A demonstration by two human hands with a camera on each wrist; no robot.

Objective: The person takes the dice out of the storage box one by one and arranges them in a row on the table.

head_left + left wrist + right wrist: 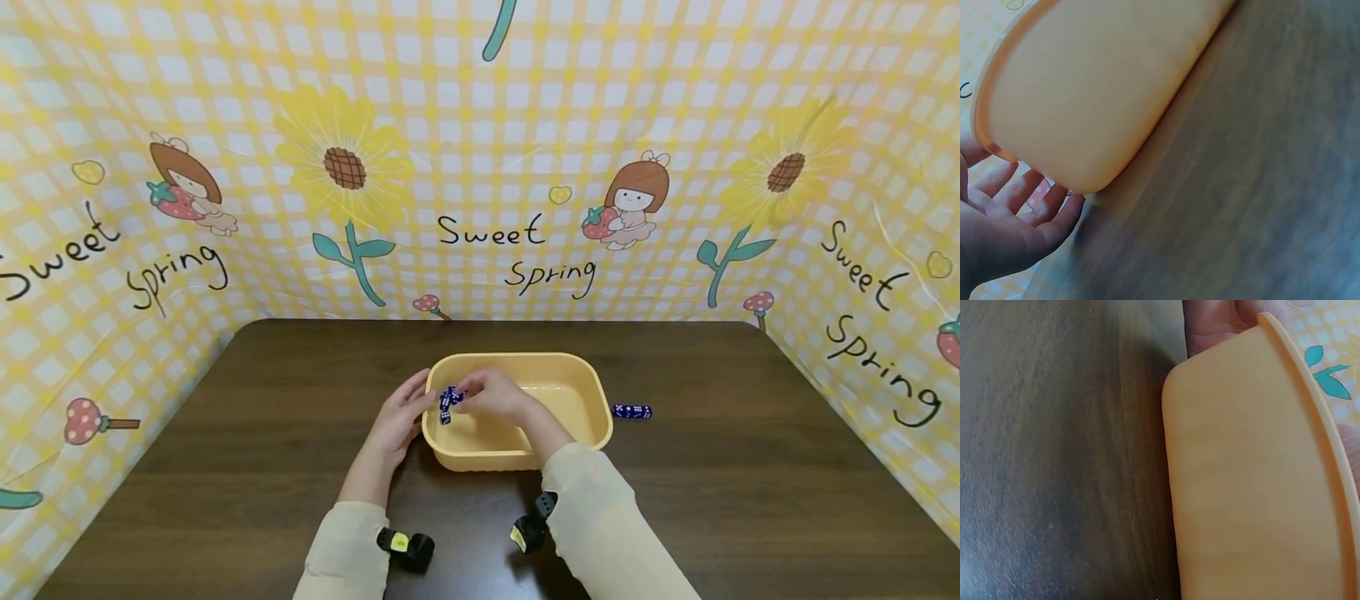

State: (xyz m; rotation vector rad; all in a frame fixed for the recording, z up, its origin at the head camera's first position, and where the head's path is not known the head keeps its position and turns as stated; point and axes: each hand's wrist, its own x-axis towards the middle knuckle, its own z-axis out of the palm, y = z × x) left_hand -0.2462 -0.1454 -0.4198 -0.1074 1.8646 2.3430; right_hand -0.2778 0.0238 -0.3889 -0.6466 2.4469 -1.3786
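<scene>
Several blue dice [446, 405] are lying in the tub [480, 460], left end. Right hand [493, 394] is reaching in, fingertips at the dice; cannot tell if pinching any. Left hand [397, 417] is touching the tub's left end, fingers extended, slightly apart. Dice row [632, 412] is sitting on the table [750, 475], just right of the tub.

Left hand [397, 419]: fingers [1060, 224] are spread, slightly bent | Left forearm [367, 477]: is extended forward | Right hand [492, 394]: is turned leftward, fingers bent | Right forearm [546, 429]: is angled toward left hand
</scene>
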